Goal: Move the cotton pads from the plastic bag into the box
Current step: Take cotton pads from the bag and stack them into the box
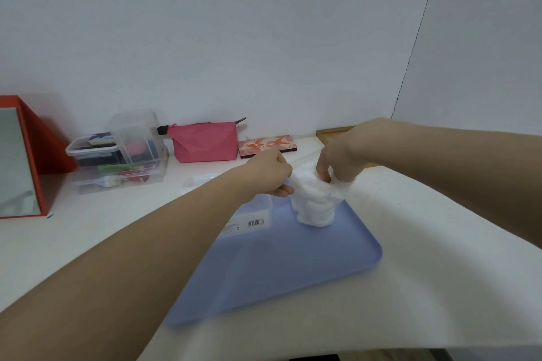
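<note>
Both hands work the plastic bag (pixel 315 199): left hand (pixel 271 174) pinches its rim, right hand (pixel 337 161) reaches inside among cotton pads (pixel 311 184), none yet in the box (pixel 249 214) just below the left grip.

A barcode (pixel 255 223) and small printed marks stand on the label of the clear box (pixel 249 218) on the tray; digits and wording are too blurred to read.

Both bare forearms extended forward; left hand (pixel 271 174) closed in a pinch, right hand (pixel 337 161) fingers pointing down, curled.
</note>
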`<state>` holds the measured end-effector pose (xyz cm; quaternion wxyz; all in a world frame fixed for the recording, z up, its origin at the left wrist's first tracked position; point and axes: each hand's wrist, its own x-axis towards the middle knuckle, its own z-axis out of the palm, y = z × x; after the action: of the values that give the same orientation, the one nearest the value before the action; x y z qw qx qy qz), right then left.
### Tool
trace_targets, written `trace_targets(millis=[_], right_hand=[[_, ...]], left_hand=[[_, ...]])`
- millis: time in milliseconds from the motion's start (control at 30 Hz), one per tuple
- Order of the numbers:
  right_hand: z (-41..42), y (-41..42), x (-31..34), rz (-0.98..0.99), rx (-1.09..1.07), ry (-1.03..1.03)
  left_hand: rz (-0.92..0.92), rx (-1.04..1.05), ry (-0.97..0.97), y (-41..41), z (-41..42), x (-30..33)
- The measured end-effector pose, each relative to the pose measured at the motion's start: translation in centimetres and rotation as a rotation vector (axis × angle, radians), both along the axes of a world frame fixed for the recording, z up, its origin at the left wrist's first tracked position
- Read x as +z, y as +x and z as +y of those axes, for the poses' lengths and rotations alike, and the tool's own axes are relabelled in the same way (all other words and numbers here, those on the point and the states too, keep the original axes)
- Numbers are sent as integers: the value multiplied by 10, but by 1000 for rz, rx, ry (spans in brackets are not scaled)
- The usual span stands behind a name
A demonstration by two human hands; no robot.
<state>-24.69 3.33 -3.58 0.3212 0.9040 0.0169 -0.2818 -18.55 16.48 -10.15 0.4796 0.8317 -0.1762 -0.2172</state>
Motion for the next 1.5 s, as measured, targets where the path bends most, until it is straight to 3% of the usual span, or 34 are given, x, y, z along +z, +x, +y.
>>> trace_targets(millis=[367,667,867,1100,1267,1367,1500], right_hand=[[-19,-1,-3,-123,-23,256],[-23,6,7,-191,-85,386],[-35,7,11,-242,-167,506],[-54,5,18,-334,-218,764],[-59,-1,35,-523,-336,1136],[-57,-2,43,-615,-417,1342],[-52,-3,45,-626,-428,1273]], left_hand=[[-15,-5,25,1,5,-4],[150,-48,4,-8,-2,2],[121,-105,45,-13,-8,-2],[61,-151,79,-13,-11,-3],[-23,-189,75,-11,-9,3],[-18,-148,-25,-6,-4,13],[-6,-101,-115,-2,7,25]])
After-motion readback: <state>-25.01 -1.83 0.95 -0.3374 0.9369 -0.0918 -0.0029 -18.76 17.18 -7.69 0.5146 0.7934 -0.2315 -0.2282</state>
